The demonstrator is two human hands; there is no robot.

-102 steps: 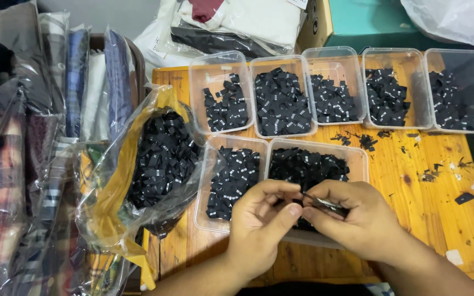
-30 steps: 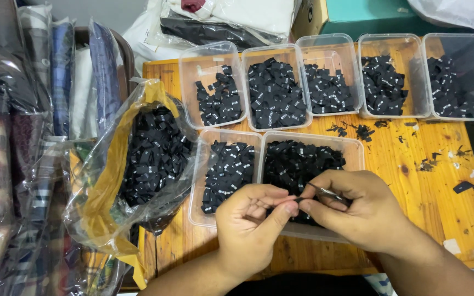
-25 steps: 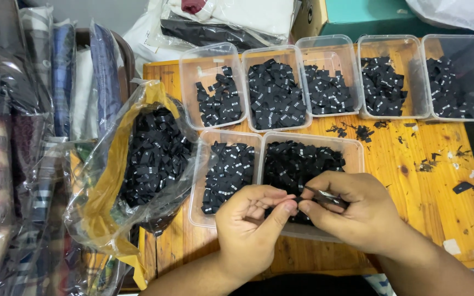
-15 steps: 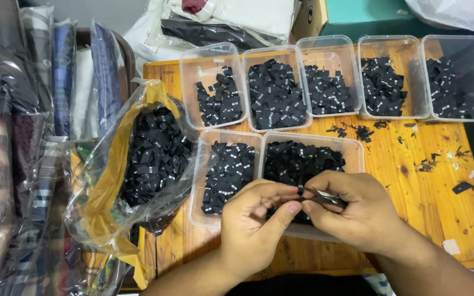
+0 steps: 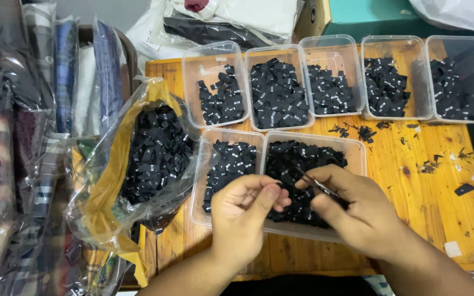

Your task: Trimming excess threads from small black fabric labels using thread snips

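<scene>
My left hand [image 5: 245, 211] and my right hand [image 5: 357, 214] meet above two clear plastic tubs at the near edge of a wooden table [image 5: 429, 181]. My right hand holds small metal scissors [image 5: 316, 183], their tips pointing at the fingers of my left hand. My left hand's thumb and fingers are pinched together; whatever they hold is too small to see. Under the hands, the near-right tub [image 5: 357, 151] is full of small black fabric labels [image 5: 297, 159]. The near-left tub [image 5: 201, 189] holds fewer labels.
Several more clear tubs [image 5: 215, 57] of black labels line the far side of the table. A clear and yellow plastic bag [image 5: 113, 186] full of labels lies at the left. Bagged folded garments [image 5: 23, 137] are stacked further left. Black scraps [image 5: 366, 131] dot the wood.
The view has shifted slightly. Both hands have stayed together over the near tubs, with only small finger and scissor movements between them.
</scene>
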